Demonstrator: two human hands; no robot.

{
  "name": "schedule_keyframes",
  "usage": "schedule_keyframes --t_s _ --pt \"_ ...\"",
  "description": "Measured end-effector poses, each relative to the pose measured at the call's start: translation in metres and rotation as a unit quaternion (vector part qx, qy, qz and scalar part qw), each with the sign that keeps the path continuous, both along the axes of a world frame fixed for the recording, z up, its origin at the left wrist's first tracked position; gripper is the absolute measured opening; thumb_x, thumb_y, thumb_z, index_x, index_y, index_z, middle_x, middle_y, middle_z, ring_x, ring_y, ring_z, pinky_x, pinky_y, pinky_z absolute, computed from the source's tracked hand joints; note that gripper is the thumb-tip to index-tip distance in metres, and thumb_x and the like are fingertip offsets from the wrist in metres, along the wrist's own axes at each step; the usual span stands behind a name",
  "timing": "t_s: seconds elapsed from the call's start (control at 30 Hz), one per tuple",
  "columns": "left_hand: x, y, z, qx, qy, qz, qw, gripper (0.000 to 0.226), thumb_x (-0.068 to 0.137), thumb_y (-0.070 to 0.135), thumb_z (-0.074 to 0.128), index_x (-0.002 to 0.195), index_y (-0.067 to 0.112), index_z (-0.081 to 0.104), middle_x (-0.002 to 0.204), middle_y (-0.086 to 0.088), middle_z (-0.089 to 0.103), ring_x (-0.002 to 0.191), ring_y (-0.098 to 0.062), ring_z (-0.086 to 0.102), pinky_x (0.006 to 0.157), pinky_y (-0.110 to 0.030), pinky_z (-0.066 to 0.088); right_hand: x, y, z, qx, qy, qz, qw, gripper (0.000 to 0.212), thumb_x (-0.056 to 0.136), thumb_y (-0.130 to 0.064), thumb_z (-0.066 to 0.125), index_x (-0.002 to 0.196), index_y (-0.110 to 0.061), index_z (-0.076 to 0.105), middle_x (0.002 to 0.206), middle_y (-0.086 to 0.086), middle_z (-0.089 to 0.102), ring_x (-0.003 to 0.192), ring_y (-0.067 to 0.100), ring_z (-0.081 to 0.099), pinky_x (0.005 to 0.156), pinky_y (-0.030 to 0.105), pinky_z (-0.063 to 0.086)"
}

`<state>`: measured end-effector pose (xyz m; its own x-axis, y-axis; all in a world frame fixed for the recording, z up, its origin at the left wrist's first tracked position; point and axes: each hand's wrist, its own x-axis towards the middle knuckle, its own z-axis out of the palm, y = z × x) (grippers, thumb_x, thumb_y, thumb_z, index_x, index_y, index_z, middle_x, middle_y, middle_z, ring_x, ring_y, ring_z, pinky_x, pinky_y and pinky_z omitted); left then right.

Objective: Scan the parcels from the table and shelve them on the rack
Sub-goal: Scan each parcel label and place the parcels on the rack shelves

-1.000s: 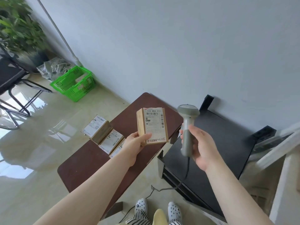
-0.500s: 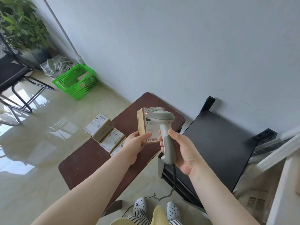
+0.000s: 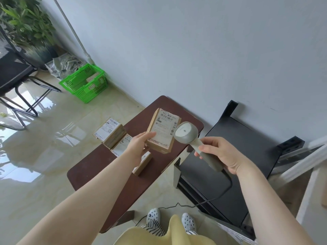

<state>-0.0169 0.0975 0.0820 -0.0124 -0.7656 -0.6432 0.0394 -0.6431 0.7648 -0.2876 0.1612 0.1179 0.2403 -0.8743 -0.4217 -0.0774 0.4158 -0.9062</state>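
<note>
In my left hand [image 3: 139, 147] I hold a matt brown cardboard parcel [image 3: 162, 131] with a smooth white paper label; my right hand [image 3: 221, 154] grips a matt grey plastic scanner [image 3: 191, 138]. Below them the table [image 3: 99, 167] looks like smooth dark wood, the floor [image 3: 44, 156] glossy tile, the rack [image 3: 238, 147] matt black

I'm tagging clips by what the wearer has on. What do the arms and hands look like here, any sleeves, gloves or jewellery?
Both forearms are bare as far up as the view shows: no sleeves reach them. The left hand and the right hand wear no gloves, and no rings, watch or bracelet show on the fingers or wrists. No markings or cables are on either arm.
</note>
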Motion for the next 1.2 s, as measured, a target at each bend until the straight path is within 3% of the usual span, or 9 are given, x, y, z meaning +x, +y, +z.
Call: schedule_keyframes --t_s 0.2,0.4,0.7,0.83,0.93,1.0,1.1,1.2 --pt "0.01 -0.002 0.0 -0.006 -0.002 0.002 1.0 0.007 0.095 0.021 0.066 0.096 0.018 0.073 0.077 0.006 0.075 0.066 -0.002 0.066 0.089 -0.03 0.049 -0.005 -0.004 -0.003 -0.023 0.009 0.063 0.998 0.033 0.081 -0.028 0.066 0.104 -0.004 0.072 0.085 0.007 0.072 0.078 0.016 0.063 0.079 0.022 0.051" --pt "0.016 -0.001 -0.002 -0.009 -0.015 -0.008 1.0 0.01 0.095 0.023 0.068 0.099 0.018 0.075 0.087 0.002 0.077 0.086 -0.011 0.068 0.105 -0.037 0.05 -0.002 -0.005 -0.006 -0.04 0.005 0.073 0.997 0.042 0.071 -0.041 0.071 0.099 -0.009 0.073 0.083 0.007 0.071 0.075 0.015 0.063 0.075 0.02 0.05" --pt "0.016 0.001 -0.001 -0.007 -0.016 0.002 1.0 0.009 0.094 0.024 0.069 0.098 0.019 0.075 0.088 0.002 0.078 0.089 -0.012 0.068 0.109 -0.04 0.048 -0.001 -0.004 -0.009 -0.029 -0.003 0.061 0.998 0.044 0.068 -0.044 0.073 0.1 -0.014 0.072 0.086 0.008 0.073 0.078 0.015 0.065 0.078 0.021 0.051" --pt "0.013 0.002 -0.001 -0.002 -0.013 0.023 1.0 0.007 0.094 0.024 0.069 0.094 0.019 0.074 0.081 0.005 0.076 0.085 -0.011 0.065 0.109 -0.04 0.047 -0.007 -0.001 -0.024 -0.001 0.009 -0.045 0.999 0.029 0.085 -0.029 0.072 0.105 -0.009 0.068 0.092 0.008 0.075 0.087 0.018 0.067 0.086 0.031 0.048" --pt "0.01 0.005 -0.001 -0.003 -0.009 0.032 0.999 0.006 0.095 0.023 0.068 0.093 0.019 0.073 0.077 0.006 0.077 0.085 -0.011 0.065 0.108 -0.038 0.047 -0.013 0.0 -0.05 0.039 0.072 -0.164 0.983 0.022 0.093 -0.028 0.068 0.109 -0.013 0.066 0.101 0.004 0.073 0.091 0.018 0.063 0.074 0.029 0.042" --pt "0.007 0.007 -0.003 -0.005 -0.007 0.03 1.0 0.006 0.095 0.023 0.068 0.095 0.02 0.073 0.079 0.006 0.077 0.088 -0.013 0.065 0.108 -0.038 0.046 -0.019 0.003 -0.069 0.084 0.1 -0.272 0.954 0.032 0.092 -0.033 0.07 0.113 -0.011 0.064 0.105 0.003 0.069 0.087 0.017 0.059 0.068 0.029 0.039" --pt "0.002 0.01 -0.006 -0.008 0.002 0.03 1.0 0.008 0.095 0.022 0.067 0.097 0.019 0.074 0.08 0.005 0.078 0.087 -0.013 0.065 0.104 -0.035 0.047 -0.03 0.011 -0.091 0.147 0.103 -0.425 0.887 0.04 0.089 -0.033 0.074 0.115 -0.007 0.06 0.105 0.006 0.062 0.089 0.024 0.055 0.075 0.032 0.039" --pt "-0.009 0.015 -0.005 -0.006 0.017 0.032 0.999 0.01 0.097 0.021 0.065 0.102 0.017 0.072 0.077 0.006 0.077 0.082 -0.01 0.067 0.089 -0.028 0.051 -0.04 0.019 -0.11 0.161 0.099 -0.511 0.838 0.043 0.086 -0.029 0.077 0.115 -0.007 0.055 0.103 0.006 0.059 0.091 0.025 0.054 0.078 0.032 0.04"
